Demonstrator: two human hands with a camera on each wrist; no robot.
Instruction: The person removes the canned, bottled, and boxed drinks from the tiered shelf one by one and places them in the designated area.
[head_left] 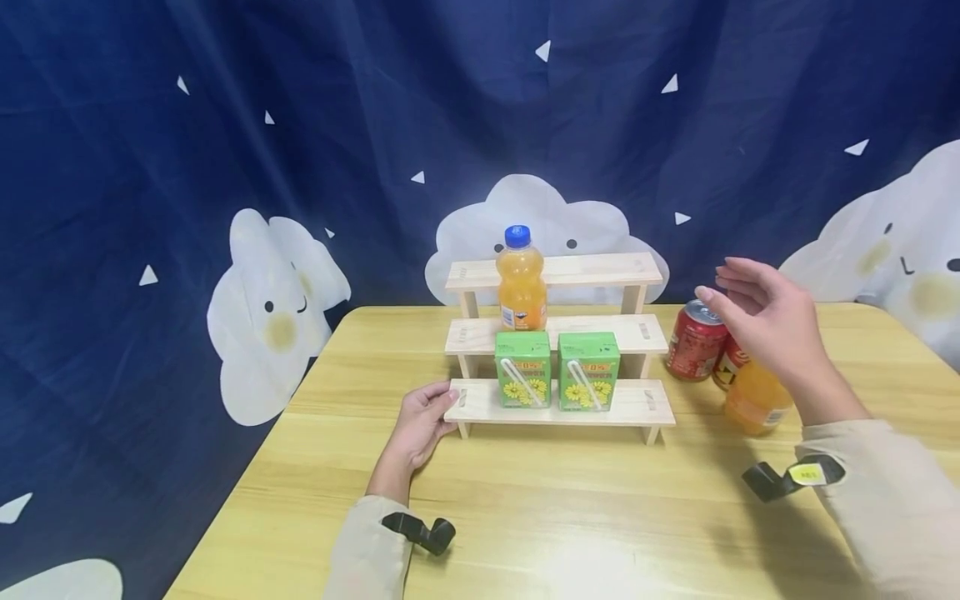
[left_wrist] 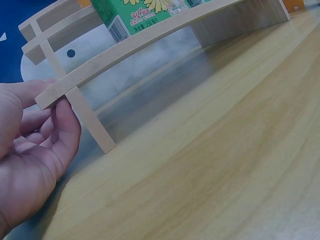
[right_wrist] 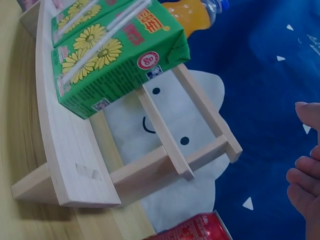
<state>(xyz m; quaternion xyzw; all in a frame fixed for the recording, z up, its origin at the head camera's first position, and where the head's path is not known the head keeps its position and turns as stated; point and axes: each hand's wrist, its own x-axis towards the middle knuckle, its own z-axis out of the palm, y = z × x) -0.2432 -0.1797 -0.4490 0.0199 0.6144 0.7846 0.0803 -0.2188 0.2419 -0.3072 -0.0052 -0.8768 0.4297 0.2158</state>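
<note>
Navy curtain [head_left: 375,100] behind a wooden surface [head_left: 525,492], with a three-tier wooden rack [head_left: 600,271] on it. From where I'm standing, the left grip [head_left: 422,423] pinches the left end of the bottom shelf. Right grip [head_left: 776,321] hangs loose, nothing in it. One orange drink bottle [head_left: 521,287] stands mid-tier; another bottle [head_left: 752,400] is partly hidden below the right grip. Two green drink cartons [head_left: 522,371] on the bottom tier. Then two red cans [head_left: 693,346] past the rack's right end; the clearer one's upright, left of and below the right grip, the nearer one.
</note>
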